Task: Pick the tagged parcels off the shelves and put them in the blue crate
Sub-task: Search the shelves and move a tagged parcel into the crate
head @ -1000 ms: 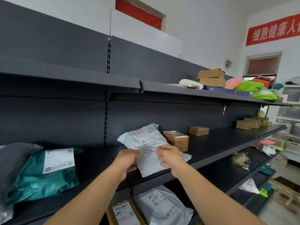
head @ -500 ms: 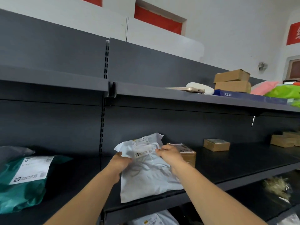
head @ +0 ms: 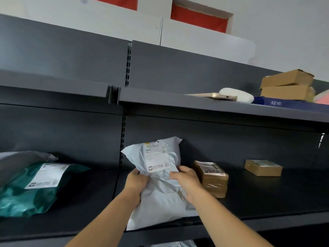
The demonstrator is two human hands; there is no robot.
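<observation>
While both hands clutch it, the white parcel (head: pixel 160 184) stands tilted on the near edge of the middle shelf (head: pixel 267 202), its label facing out. The left hand (head: pixel 136 184) grips its left side and the right hand (head: pixel 187 181) pinches its right side. Just right of it sits a taped brown box (head: pixel 212 178), and farther right a smaller box (head: pixel 263 167). To the left lies a green parcel (head: pixel 32 191) against a grey bag (head: pixel 19 161). On the upper shelf (head: pixel 178 101) at the right, two cardboard boxes (head: pixel 286 86) are stacked on a blue box (head: pixel 284 103).

Dark shelf (head: pixel 267 198): white parcel (head: pixel 160 198), green parcel (head: pixel 30 195), two brown boxes (head: pixel 212 179).
</observation>
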